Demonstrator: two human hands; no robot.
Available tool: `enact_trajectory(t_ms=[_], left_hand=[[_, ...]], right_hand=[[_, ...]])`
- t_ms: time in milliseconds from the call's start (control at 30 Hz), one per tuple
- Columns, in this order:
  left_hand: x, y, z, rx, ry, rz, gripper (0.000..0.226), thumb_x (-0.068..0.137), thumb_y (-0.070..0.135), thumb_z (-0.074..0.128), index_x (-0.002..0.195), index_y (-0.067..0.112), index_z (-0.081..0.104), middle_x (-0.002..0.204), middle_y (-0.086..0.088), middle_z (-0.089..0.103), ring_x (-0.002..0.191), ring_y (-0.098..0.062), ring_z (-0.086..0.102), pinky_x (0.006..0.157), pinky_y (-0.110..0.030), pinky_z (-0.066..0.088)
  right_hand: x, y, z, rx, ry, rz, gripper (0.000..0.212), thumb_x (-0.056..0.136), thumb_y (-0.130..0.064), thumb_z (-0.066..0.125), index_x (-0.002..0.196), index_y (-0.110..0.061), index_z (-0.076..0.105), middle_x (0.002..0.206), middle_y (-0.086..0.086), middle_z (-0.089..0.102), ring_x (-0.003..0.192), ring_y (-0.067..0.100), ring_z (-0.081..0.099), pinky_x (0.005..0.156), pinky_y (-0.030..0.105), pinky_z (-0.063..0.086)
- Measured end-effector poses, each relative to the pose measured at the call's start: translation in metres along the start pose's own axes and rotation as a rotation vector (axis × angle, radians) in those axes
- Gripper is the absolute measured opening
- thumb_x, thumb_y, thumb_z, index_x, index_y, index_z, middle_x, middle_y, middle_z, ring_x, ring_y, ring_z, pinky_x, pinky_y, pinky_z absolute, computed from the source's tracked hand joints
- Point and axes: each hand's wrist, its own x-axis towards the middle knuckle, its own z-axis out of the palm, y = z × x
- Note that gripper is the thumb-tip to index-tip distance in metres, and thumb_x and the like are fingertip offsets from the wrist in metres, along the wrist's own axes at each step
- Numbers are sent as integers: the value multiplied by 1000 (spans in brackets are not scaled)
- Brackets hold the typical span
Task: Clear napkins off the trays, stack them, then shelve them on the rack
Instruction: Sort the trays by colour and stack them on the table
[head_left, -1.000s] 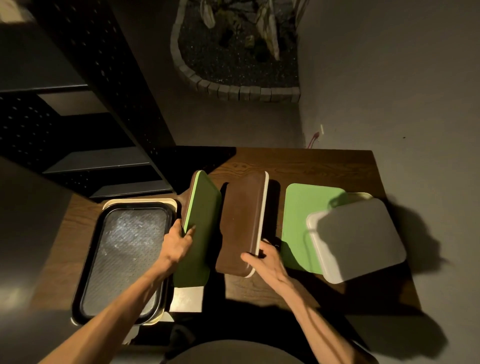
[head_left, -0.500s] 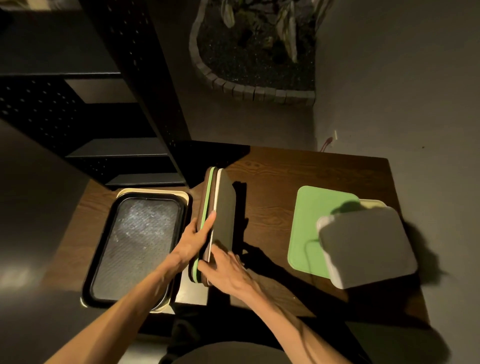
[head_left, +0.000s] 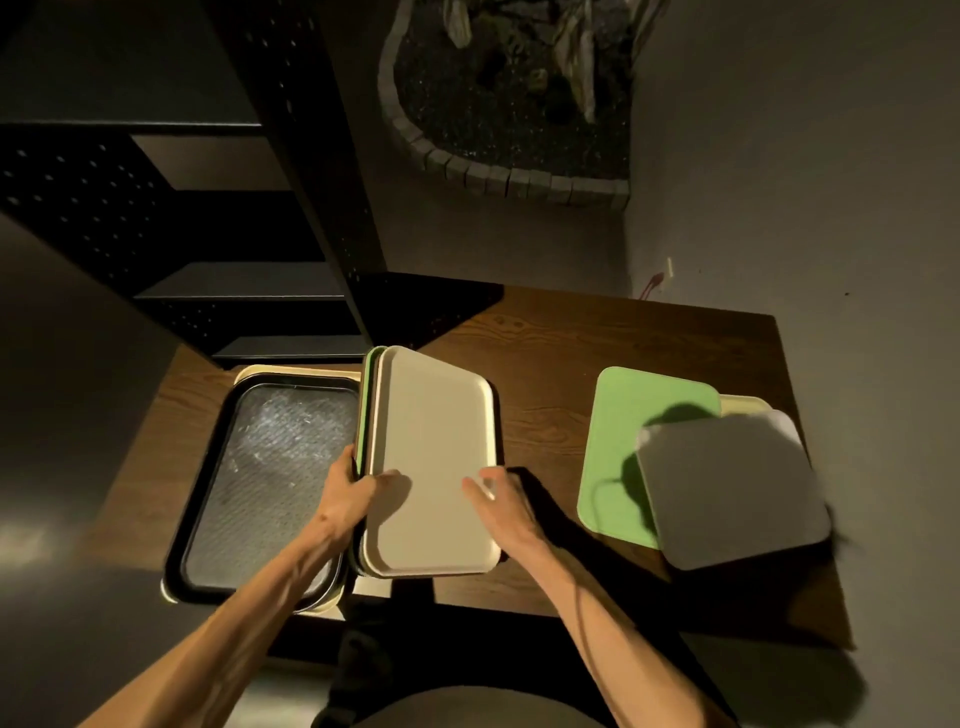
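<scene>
Cream tray (head_left: 434, 462) topping a held pair with a green tray (head_left: 367, 400), long axis running away from the body, at mid tabletop (head_left: 561, 353). Left hand (head_left: 349, 491) gripping the left edge; right hand (head_left: 498, 501) loose, fingers spread at the near right rim. Black tray (head_left: 208, 499) just left, rack (head_left: 249, 291) beyond it; green and grey trays (head_left: 727, 488) well apart to the right.

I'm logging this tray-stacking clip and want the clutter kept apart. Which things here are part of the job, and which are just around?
Part of the job:
- cream tray, gripped by the left hand, right hand at its edge
- black tray
- green tray
- grey tray
- rack

Just around:
- table
- stone-edged plant bed
- red cable
</scene>
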Motion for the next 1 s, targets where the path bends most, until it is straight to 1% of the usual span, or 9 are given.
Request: enact_trajectory(t_ms=[133,233,333,467,533,700,767,867,1000], left_hand=[[-7,-4,-23,-119,-106,-9,27,79,9,75,102,13,61,78,-6,68,75,-22,63,70,-37,54],[-9,-4,-41,-210,-213,-42,41,71,13,79,109,11,66,103,-21,71,91,-36,68,87,-49,54],[-11,-5,-54,-334,-329,-103,44,79,4,72,121,7,61,116,-24,68,107,-46,64,93,-60,50],[-13,-7,-74,-394,-421,-158,41,86,1,63,126,7,58,122,-23,66,113,-46,61,92,-53,53],[-12,-9,-87,-403,-441,-177,40,87,4,63,126,7,58,122,-22,66,113,-46,61,91,-52,54],[8,-22,-114,-253,-43,-197,33,88,34,68,106,6,69,94,-11,76,87,-31,70,79,-36,55],[16,-31,-126,-243,69,-190,25,91,32,65,96,8,69,76,-2,73,80,-24,64,70,-31,50],[26,-42,-148,-186,116,-194,18,96,26,57,88,12,64,78,0,64,83,-20,59,67,-25,44],[43,-51,-178,-63,218,-193,15,100,19,49,89,15,59,84,-3,59,90,-21,54,79,-30,42]], right_hand=[[11,10,-17,218,147,122,81,89,-56,58,152,-19,23,157,9,27,140,29,37,113,41,34],[13,5,-21,566,14,244,104,78,-71,62,157,-27,9,162,1,23,146,24,29,120,45,24],[11,-12,-17,727,-126,304,122,54,-87,66,155,-32,24,155,-1,40,138,26,44,115,48,33],[5,-37,-1,660,-79,229,100,83,-75,49,157,-22,8,160,2,29,144,27,33,114,41,28],[-2,-49,11,621,-81,189,88,91,-67,45,157,-19,12,157,3,34,141,26,36,109,36,31],[-6,-72,50,599,-60,139,57,98,-56,43,141,-19,42,145,2,50,116,23,55,99,28,34],[-7,-81,70,498,-54,149,59,96,-59,45,138,-18,47,142,2,53,117,22,55,99,29,38],[-2,-94,98,473,-55,92,61,86,-64,51,127,-20,61,124,-4,68,104,13,67,84,26,51],[3,-116,126,454,-201,200,59,104,-40,38,154,-10,24,151,2,44,138,18,43,111,28,31]])
